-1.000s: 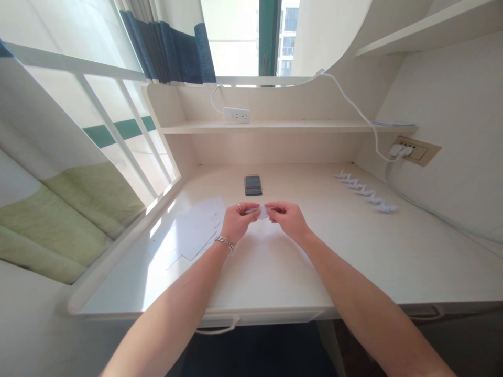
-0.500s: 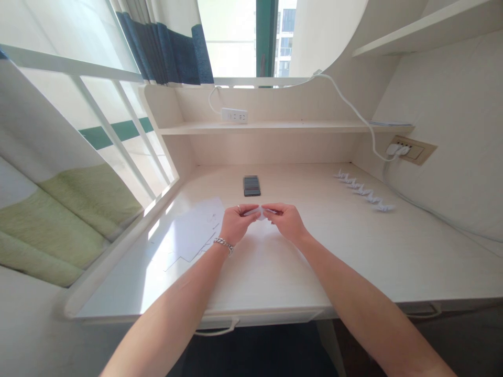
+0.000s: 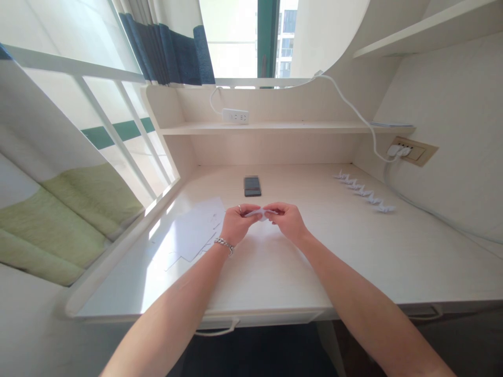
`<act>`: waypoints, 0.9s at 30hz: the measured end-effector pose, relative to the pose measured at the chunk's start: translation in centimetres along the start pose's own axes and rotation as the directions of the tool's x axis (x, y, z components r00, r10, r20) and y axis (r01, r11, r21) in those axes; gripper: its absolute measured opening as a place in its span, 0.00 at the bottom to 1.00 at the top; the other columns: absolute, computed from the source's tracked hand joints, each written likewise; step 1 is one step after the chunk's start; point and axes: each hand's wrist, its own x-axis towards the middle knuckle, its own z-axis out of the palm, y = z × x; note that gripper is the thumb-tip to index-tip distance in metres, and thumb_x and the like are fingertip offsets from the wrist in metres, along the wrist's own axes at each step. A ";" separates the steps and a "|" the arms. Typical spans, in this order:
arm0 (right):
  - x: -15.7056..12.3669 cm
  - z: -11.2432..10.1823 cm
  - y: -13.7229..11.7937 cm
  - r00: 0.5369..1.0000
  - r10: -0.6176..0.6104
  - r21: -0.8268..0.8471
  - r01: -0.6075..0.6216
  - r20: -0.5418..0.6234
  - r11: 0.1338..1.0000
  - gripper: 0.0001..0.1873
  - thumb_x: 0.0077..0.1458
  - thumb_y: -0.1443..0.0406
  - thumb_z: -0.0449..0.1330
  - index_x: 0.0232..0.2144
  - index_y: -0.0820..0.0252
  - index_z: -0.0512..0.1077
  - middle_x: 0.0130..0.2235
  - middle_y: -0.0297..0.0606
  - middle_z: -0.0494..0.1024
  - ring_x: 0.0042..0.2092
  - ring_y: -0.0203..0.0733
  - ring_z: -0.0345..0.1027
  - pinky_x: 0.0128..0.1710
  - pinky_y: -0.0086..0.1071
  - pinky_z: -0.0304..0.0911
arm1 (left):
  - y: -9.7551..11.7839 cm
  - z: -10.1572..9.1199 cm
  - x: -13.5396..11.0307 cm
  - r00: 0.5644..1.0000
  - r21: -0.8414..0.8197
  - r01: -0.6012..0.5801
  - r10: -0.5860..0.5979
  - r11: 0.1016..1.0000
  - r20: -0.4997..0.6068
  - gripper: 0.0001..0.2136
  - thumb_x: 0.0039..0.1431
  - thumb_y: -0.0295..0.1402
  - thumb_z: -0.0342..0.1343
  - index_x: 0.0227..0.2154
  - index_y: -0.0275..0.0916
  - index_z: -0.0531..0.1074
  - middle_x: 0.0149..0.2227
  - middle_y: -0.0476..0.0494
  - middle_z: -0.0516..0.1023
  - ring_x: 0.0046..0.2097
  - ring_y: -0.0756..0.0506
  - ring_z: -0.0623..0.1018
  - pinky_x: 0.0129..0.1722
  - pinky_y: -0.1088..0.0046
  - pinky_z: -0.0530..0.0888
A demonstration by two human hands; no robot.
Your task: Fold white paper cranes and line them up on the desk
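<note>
A small white folded paper piece point(image 3: 261, 212) is pinched between both hands just above the middle of the pale desk point(image 3: 353, 251). My left hand point(image 3: 237, 224), with a ring and a chain bracelet, grips its left end with fingers closed. My right hand point(image 3: 288, 220) pinches the right end, fingertips almost meeting the left ones. Most of the paper is hidden by the fingers.
Flat white paper sheets point(image 3: 196, 230) lie left of my hands. A dark phone point(image 3: 252, 185) rests further back. A row of several small folded paper cranes point(image 3: 363, 190) runs along the right. A power strip point(image 3: 234, 115) sits on the shelf, a wall socket point(image 3: 411, 151) with cable at right.
My hands have drawn closer together on the paper piece, so less of it shows between the fingers than a second ago. Nothing else on the desk moved.
</note>
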 end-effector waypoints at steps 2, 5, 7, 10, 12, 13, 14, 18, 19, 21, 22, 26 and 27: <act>0.0 0.0 -0.1 1.000 0.013 0.009 -0.013 0.005 1.000 0.11 0.41 0.62 0.66 0.31 0.59 0.80 0.27 0.36 0.78 0.29 0.37 0.67 0.28 0.31 0.63 | 0.1 0.0 -0.1 1.000 0.000 0.007 -0.007 1.000 0.008 0.11 0.42 0.32 0.69 0.32 0.36 0.80 0.32 0.41 0.83 0.35 0.45 0.80 0.37 0.68 0.75; -0.1 -0.1 -0.3 0.998 0.053 0.033 -0.054 0.029 0.998 0.12 0.40 0.62 0.66 0.31 0.59 0.79 0.27 0.35 0.77 0.28 0.36 0.67 0.28 0.32 0.64 | 0.3 0.1 -0.1 0.999 0.001 0.025 -0.025 1.000 0.028 0.11 0.43 0.33 0.68 0.31 0.35 0.79 0.30 0.42 0.82 0.33 0.46 0.79 0.35 0.69 0.75; -0.2 -0.1 -0.4 0.995 0.086 0.057 -0.089 0.052 0.994 0.13 0.40 0.62 0.67 0.32 0.60 0.78 0.28 0.35 0.77 0.28 0.36 0.67 0.28 0.32 0.64 | 0.4 0.0 -0.1 0.999 -0.001 0.030 -0.030 1.000 0.041 0.10 0.43 0.33 0.68 0.31 0.35 0.79 0.30 0.42 0.82 0.32 0.47 0.78 0.35 0.69 0.74; -0.3 -0.2 -0.7 0.990 0.117 0.078 -0.123 0.083 0.989 0.13 0.40 0.62 0.66 0.32 0.60 0.77 0.28 0.35 0.77 0.28 0.35 0.67 0.29 0.32 0.64 | 0.3 0.0 0.0 0.998 -0.005 0.035 -0.034 0.999 0.058 0.10 0.44 0.33 0.67 0.31 0.35 0.78 0.29 0.43 0.81 0.31 0.48 0.77 0.33 0.70 0.73; -0.4 -0.2 -1.0 0.986 0.133 0.086 -0.141 0.096 0.986 0.12 0.41 0.62 0.66 0.31 0.60 0.77 0.28 0.35 0.78 0.27 0.35 0.67 0.29 0.32 0.64 | 0.2 0.0 -0.1 0.997 -0.014 0.038 -0.037 0.999 0.067 0.10 0.45 0.33 0.67 0.31 0.34 0.77 0.28 0.43 0.80 0.30 0.49 0.77 0.33 0.70 0.73; -0.5 -0.3 -1.1 0.985 0.144 0.090 -0.153 0.100 0.984 0.12 0.41 0.62 0.67 0.31 0.59 0.77 0.28 0.35 0.78 0.27 0.35 0.67 0.30 0.32 0.63 | 0.2 0.0 -0.1 0.997 -0.019 0.040 -0.039 0.999 0.071 0.10 0.45 0.33 0.67 0.31 0.34 0.77 0.28 0.43 0.80 0.30 0.49 0.77 0.33 0.70 0.73; -0.5 -0.3 -1.2 0.983 0.154 0.095 -0.164 0.104 0.982 0.12 0.40 0.62 0.67 0.31 0.59 0.77 0.28 0.35 0.78 0.27 0.35 0.67 0.30 0.32 0.63 | 0.2 0.1 -0.1 0.996 -0.024 0.043 -0.041 0.999 0.075 0.10 0.45 0.34 0.67 0.31 0.34 0.77 0.29 0.43 0.80 0.30 0.48 0.77 0.33 0.70 0.73; -0.7 -0.6 -1.7 0.970 0.200 0.118 -0.216 0.135 0.969 0.12 0.40 0.61 0.68 0.30 0.59 0.76 0.29 0.35 0.78 0.30 0.36 0.69 0.32 0.32 0.64 | 0.9 0.7 -0.2 0.995 -0.034 0.061 -0.058 0.998 0.085 0.11 0.46 0.34 0.67 0.31 0.34 0.76 0.30 0.42 0.80 0.32 0.48 0.78 0.35 0.69 0.75; -0.6 -0.7 -1.8 0.968 0.208 0.130 -0.226 0.140 0.965 0.13 0.39 0.61 0.69 0.29 0.60 0.77 0.29 0.35 0.78 0.30 0.36 0.69 0.33 0.32 0.64 | 1.3 0.8 -0.2 0.995 -0.034 0.064 -0.061 0.997 0.081 0.10 0.46 0.33 0.67 0.31 0.34 0.76 0.30 0.42 0.80 0.32 0.48 0.78 0.35 0.69 0.75; -0.4 -0.9 -2.2 0.965 0.218 0.152 -0.239 0.144 0.959 0.13 0.38 0.60 0.70 0.28 0.60 0.76 0.28 0.34 0.77 0.30 0.36 0.69 0.33 0.33 0.65 | 2.1 1.1 0.0 0.993 -0.025 0.078 -0.075 0.997 0.096 0.09 0.46 0.32 0.66 0.30 0.34 0.76 0.30 0.43 0.80 0.32 0.48 0.78 0.36 0.69 0.75; -0.2 -1.0 -2.4 0.965 0.217 0.157 -0.239 0.145 0.958 0.13 0.37 0.61 0.70 0.27 0.60 0.76 0.27 0.34 0.77 0.30 0.36 0.69 0.34 0.33 0.65 | 2.5 1.1 0.1 0.991 -0.016 0.083 -0.081 0.996 0.107 0.08 0.47 0.32 0.66 0.29 0.34 0.76 0.30 0.43 0.80 0.32 0.48 0.78 0.36 0.69 0.75; 0.6 -0.8 -3.3 0.964 0.213 0.115 -0.232 0.159 0.966 0.10 0.36 0.64 0.70 0.25 0.61 0.77 0.26 0.35 0.77 0.30 0.36 0.69 0.34 0.33 0.65 | 2.9 0.9 0.6 0.987 -0.008 0.101 -0.099 0.995 0.126 0.08 0.47 0.32 0.66 0.30 0.34 0.76 0.29 0.43 0.79 0.32 0.48 0.78 0.36 0.69 0.76; 0.7 -0.7 -3.4 0.961 0.223 0.102 -0.241 0.164 0.965 0.10 0.36 0.64 0.70 0.25 0.61 0.77 0.26 0.35 0.77 0.30 0.36 0.69 0.34 0.33 0.65 | 2.7 0.8 0.6 0.988 -0.027 0.108 -0.104 0.994 0.118 0.09 0.47 0.32 0.66 0.30 0.34 0.76 0.30 0.43 0.80 0.33 0.48 0.78 0.36 0.69 0.76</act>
